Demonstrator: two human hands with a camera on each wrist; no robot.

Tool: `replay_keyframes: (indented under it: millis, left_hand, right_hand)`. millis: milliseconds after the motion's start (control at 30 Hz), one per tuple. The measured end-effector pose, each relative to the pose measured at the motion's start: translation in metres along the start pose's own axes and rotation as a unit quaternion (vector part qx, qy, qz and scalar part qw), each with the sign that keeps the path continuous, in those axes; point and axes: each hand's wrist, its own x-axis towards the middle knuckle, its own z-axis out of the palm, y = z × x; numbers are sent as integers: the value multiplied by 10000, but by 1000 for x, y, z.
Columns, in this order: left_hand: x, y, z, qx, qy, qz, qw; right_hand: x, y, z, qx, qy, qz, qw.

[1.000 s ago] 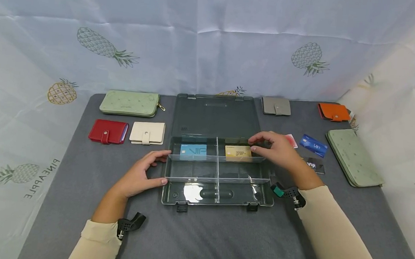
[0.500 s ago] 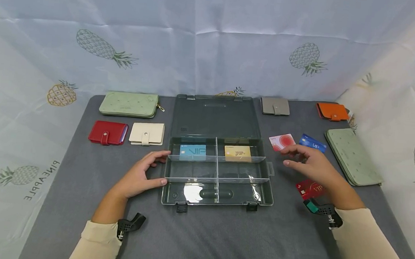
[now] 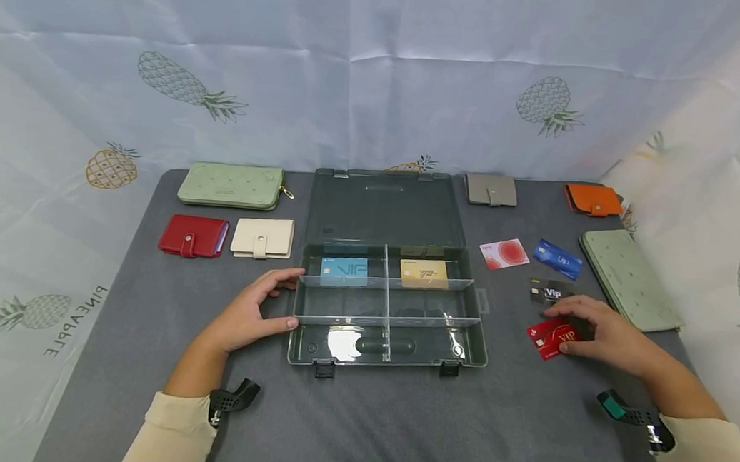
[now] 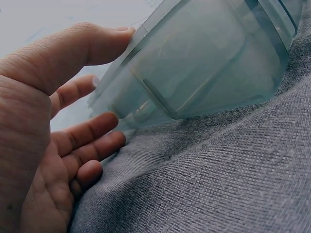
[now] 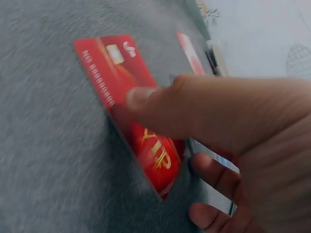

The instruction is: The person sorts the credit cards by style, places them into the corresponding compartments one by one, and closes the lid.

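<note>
A dark clear plastic box (image 3: pixel 342 301) with dividers lies with its lid raised back in the head view. A light blue VIP card (image 3: pixel 344 268) and a gold card (image 3: pixel 424 272) sit in its two far compartments. My left hand (image 3: pixel 258 308) rests at the box's left side, thumb at the rim (image 4: pixel 141 41) and fingers spread loosely along the wall. To the right, my right hand (image 3: pixel 607 336) pinches a red VIP card (image 3: pixel 549 338) lying on the cloth; its thumb (image 5: pixel 146 99) overlaps the card's face, and the index fingertip is hidden in the right wrist view.
Near the right hand lie a black VIP card (image 3: pixel 548 291), a blue VIP card (image 3: pixel 558 258) and a pink-white card (image 3: pixel 504 254). Green wallets (image 3: pixel 631 279) (image 3: pixel 231 185), plus red (image 3: pixel 192 236), cream (image 3: pixel 263 238), grey (image 3: pixel 491 189) and orange (image 3: pixel 594 200) ones, surround the box.
My right hand has left the gold card's compartment and moved right and toward me, past the other cards, to the red VIP card. The left hand has stayed at the box.
</note>
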Motion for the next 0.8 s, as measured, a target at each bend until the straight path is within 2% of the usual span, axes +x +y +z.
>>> replay_keyframes:
  millis: [100,233,467,633,800]
  left_hand:
    - [0,-1,-1,12,12,26,10000]
    - [0,-1,-1,30,3,23,10000]
    - [-1,0,0,18,-1,72,10000]
    - [-1,1,1,-3,-8,48,10000]
    - [-1,2,0,16,0,-11,10000]
  right_hand:
    - [-3,4,1,-269,-15,-146,9995]
    - [-3,4,3,-475,-84,30,9988]
    - [3,-3,1,-287,-313,390,9983]
    - [11,-12,-5,-80,-664,780,9947]
    - [19,-22,-17,257,-938,804,9920]
